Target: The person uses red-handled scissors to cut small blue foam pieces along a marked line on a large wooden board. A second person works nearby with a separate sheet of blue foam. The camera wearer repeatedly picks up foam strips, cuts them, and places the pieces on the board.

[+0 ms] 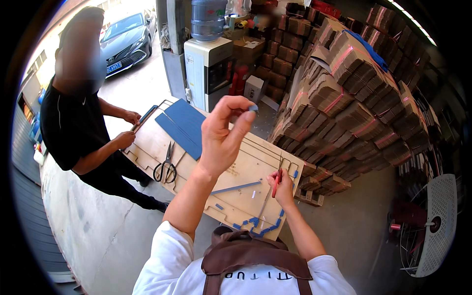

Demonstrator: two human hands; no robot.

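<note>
Raised high over the board, my left hand (223, 135) pinches a small blue piece (253, 108) between thumb and forefinger. Closer to the right edge, my right hand (283, 189) is closed round red-handled scissors (276, 184), their tip pointing away from me. Beneath both hands is a pale wooden board (236, 169) with dark lines and slots. A long thin blue strip (236, 188) lies across its middle. Short blue pieces (265, 230) follow a line at its near right corner. Black-handled scissors (166, 167) rest left of my left forearm.
Blue sheets (181, 123) cover the board's far left part. A co-worker (73, 123) stands at the left, both hands at the board's far left edge. Cardboard stacks (339, 98) rise at the right. A water dispenser (207, 69) stands behind, a white fan (435, 223) far right.
</note>
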